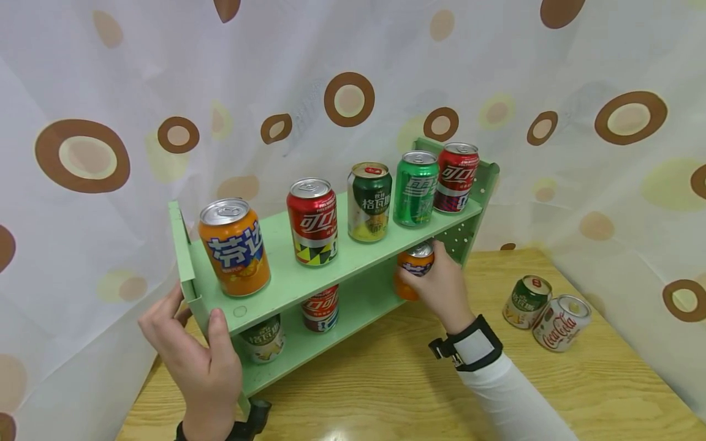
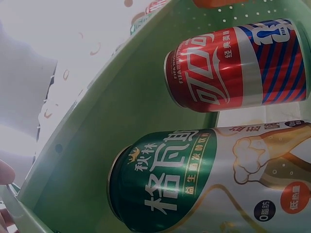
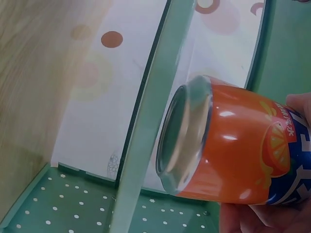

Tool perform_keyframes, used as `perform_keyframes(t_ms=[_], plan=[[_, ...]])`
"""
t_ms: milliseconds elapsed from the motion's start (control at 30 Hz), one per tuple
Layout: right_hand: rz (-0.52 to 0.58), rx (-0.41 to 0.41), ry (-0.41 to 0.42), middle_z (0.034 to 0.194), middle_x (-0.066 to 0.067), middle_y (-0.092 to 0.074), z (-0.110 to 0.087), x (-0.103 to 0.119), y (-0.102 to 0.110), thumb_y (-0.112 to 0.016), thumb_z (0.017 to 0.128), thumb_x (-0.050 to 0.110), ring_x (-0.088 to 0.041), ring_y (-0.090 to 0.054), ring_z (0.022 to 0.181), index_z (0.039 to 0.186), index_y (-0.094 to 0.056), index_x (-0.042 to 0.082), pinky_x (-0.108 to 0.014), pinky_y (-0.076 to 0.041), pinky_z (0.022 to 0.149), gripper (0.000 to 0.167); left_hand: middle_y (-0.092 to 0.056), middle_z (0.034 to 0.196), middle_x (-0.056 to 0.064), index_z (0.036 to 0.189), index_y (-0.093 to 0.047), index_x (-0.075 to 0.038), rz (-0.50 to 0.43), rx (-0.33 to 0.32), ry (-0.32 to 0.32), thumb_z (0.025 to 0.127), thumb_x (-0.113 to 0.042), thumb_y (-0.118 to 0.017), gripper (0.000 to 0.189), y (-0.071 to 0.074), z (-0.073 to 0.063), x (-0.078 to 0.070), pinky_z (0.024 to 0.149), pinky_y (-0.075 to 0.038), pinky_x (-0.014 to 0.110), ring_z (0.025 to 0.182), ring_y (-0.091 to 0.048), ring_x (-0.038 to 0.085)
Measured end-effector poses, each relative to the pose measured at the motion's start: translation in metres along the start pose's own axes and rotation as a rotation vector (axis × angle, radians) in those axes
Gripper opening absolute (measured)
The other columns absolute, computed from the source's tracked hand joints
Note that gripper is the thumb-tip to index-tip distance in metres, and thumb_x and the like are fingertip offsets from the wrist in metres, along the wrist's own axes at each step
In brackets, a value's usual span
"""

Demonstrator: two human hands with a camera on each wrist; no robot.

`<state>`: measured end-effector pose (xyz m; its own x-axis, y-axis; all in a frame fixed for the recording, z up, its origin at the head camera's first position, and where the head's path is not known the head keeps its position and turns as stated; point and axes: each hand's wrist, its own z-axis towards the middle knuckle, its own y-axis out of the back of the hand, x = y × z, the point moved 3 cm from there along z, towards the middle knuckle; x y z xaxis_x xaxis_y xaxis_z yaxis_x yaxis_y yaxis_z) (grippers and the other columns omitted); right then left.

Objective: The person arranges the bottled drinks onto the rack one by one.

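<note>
A green two-tier shelf rack [image 1: 353, 343] stands on the wooden table. My left hand [image 1: 195, 358] grips its left end panel, thumb in front and fingers behind. My right hand [image 1: 444, 288] grips an orange soda can [image 1: 405, 286] at the right part of the lower tier. In the right wrist view the orange can [image 3: 233, 145] shows its bottom rim close to the shelf edge; whether it touches is unclear. Left of it on the lower tier are a red cola can [image 1: 321, 311] and a green-and-white can [image 1: 265, 343], both near in the left wrist view.
The upper tier bears an orange can [image 1: 237, 257], a red cola can [image 1: 314, 226], a green-and-gold can [image 1: 369, 205], a green can [image 1: 415, 193] and another red can [image 1: 456, 180]. A green-and-white can [image 1: 524, 303] and a white cola can [image 1: 561, 324] stand on the table at right.
</note>
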<state>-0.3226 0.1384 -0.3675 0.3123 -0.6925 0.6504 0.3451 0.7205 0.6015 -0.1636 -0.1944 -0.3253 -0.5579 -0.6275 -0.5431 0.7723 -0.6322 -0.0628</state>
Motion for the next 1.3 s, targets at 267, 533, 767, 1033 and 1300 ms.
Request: perform_keyframes(t_ms=[267,533,767,1033,1300], plan=[[0.016,0.018,-0.007,0.113,-0.021,-0.069,0.001,0.0,-0.008,-0.084,0.082,0.031,-0.036,-0.07,0.096,0.129,-0.05,0.0,-0.052,-0.061,0.082,0.066,-0.038,0.129,-0.014,0.138,-0.047,0.011,-0.001,-0.006,-0.004,0.086,-0.003,-0.052,0.054,0.0,0.0,0.0,0.096,-0.038,0.022,0.12,-0.035,0.01],[0.049,0.031,0.005,0.119,-0.02,-0.067,0.005,0.003,-0.011,-0.085,0.082,0.03,-0.036,-0.069,0.102,0.139,-0.047,0.004,-0.052,-0.059,0.087,0.073,-0.038,0.129,-0.013,0.138,-0.047,0.011,-0.002,-0.01,-0.006,0.086,-0.004,-0.052,0.054,0.0,0.0,0.001,0.097,-0.039,0.022,0.12,-0.036,0.01],[0.064,0.04,0.008,0.12,-0.02,-0.067,0.007,0.003,-0.017,-0.084,0.083,0.029,-0.036,-0.068,0.105,0.142,-0.045,0.006,-0.053,-0.057,0.091,0.075,-0.037,0.129,-0.013,0.138,-0.046,0.011,-0.001,-0.007,-0.003,0.086,-0.004,-0.051,0.054,0.0,0.0,0.0,0.097,-0.039,0.023,0.12,-0.036,0.01],[0.067,0.049,-0.019,0.122,-0.019,-0.066,0.006,0.004,-0.019,-0.084,0.083,0.033,-0.036,-0.066,0.106,0.143,-0.044,0.007,-0.053,-0.056,0.092,0.077,-0.039,0.13,-0.011,0.136,-0.047,0.012,-0.011,-0.025,-0.009,0.085,-0.004,-0.051,0.053,-0.002,-0.001,0.002,0.095,-0.04,0.022,0.12,-0.037,0.011],[0.101,0.027,-0.003,0.122,-0.019,-0.067,0.007,0.006,-0.024,-0.084,0.083,0.034,-0.036,-0.066,0.108,0.143,-0.046,0.007,-0.053,-0.055,0.093,0.077,-0.04,0.13,-0.008,0.136,-0.047,0.012,-0.03,-0.045,0.003,0.084,-0.002,-0.051,0.054,-0.004,-0.001,0.001,0.097,-0.042,0.022,0.121,-0.039,0.013]])
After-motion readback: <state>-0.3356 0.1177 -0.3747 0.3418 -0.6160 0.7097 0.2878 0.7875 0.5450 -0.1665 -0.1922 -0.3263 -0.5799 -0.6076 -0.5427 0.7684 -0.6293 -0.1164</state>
